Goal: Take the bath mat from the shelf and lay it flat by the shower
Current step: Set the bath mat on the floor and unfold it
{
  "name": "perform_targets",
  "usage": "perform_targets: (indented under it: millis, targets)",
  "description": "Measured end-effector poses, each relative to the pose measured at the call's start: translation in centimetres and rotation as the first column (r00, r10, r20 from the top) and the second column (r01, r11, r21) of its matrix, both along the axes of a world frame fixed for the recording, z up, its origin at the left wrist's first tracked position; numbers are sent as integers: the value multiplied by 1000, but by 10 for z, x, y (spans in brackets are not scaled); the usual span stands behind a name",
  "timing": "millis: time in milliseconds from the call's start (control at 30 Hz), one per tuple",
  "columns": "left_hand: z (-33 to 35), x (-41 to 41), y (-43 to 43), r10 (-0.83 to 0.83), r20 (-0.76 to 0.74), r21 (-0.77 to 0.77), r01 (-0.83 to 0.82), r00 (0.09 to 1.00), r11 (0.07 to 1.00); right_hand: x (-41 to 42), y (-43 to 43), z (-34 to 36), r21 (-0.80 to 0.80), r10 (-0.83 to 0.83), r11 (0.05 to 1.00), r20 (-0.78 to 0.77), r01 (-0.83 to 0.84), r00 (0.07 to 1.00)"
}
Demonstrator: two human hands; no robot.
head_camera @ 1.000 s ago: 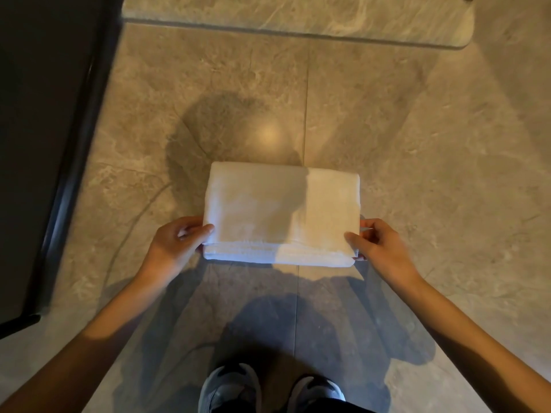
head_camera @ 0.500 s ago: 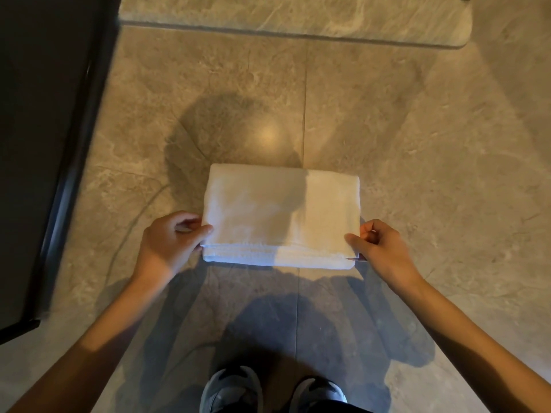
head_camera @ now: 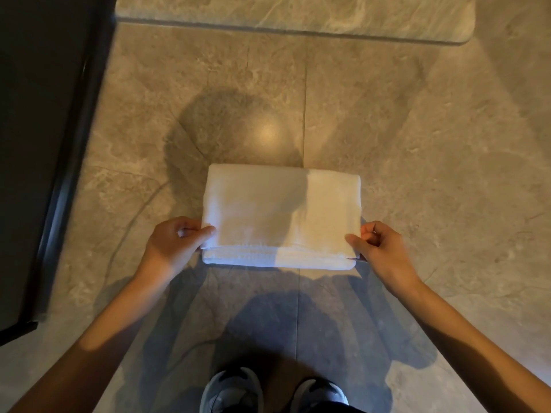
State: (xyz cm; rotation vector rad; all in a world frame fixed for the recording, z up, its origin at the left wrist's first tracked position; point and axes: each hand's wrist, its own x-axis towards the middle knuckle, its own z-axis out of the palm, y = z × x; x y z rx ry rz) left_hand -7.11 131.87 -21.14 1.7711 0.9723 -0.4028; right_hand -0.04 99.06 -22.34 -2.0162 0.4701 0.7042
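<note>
A white bath mat (head_camera: 280, 213), folded into a thick rectangle, lies over the grey stone floor in front of me. My left hand (head_camera: 176, 242) pinches the top layer at the mat's near left corner. My right hand (head_camera: 378, 245) pinches the top layer at the near right corner. At both corners the top layer is raised slightly off the folds below. Whether the mat rests fully on the floor I cannot tell.
A raised stone kerb (head_camera: 298, 22) crosses the top of the view. A dark panel with a black frame (head_camera: 53, 144) stands along the left side. My two shoes (head_camera: 274, 391) are at the bottom, close behind the mat. Shadows fall across the tiled floor (head_camera: 432, 144).
Both hands have closed tighter on the near corners, and the top layer has lifted a little from the folds beneath. The mat has stayed in place.
</note>
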Motion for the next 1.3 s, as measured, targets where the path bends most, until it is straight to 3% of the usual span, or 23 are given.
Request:
perform_targets:
  millis: [233,367,500,567,700,767,867,933,1033,1300]
  targets:
    - [22,14,0,105,12,-176,-102,994,979,12,3,36,289,-227,927,-69,237,971]
    - [46,36,4,279,178,-290,-220,944,931,35,10,64,402,-207,902,84,157,975]
    - [67,71,13,258,282,-318,-164,924,934,72,15,80,498,-234,852,88,160,968]
    - [71,93,17,272,269,-356,-167,924,919,91,18,84,508,-186,855,114,103,976]
    - [62,141,36,246,183,-457,-140,952,879,125,34,76,362,-160,929,214,74,964]
    - [53,159,46,107,219,-430,-3,970,903,141,44,69,318,-164,945,243,82,956]
    - [34,178,46,-153,246,-220,209,957,953,163,52,53,296,-196,947,239,121,951]
    - [21,190,39,-111,252,-75,134,961,988,175,56,40,278,-217,949,230,150,949]
    - [1,203,31,39,301,-17,-36,953,999,187,62,23,252,-249,948,214,193,945]
    - [-27,228,34,43,348,95,-81,936,992,210,71,4,193,-256,957,222,215,941]
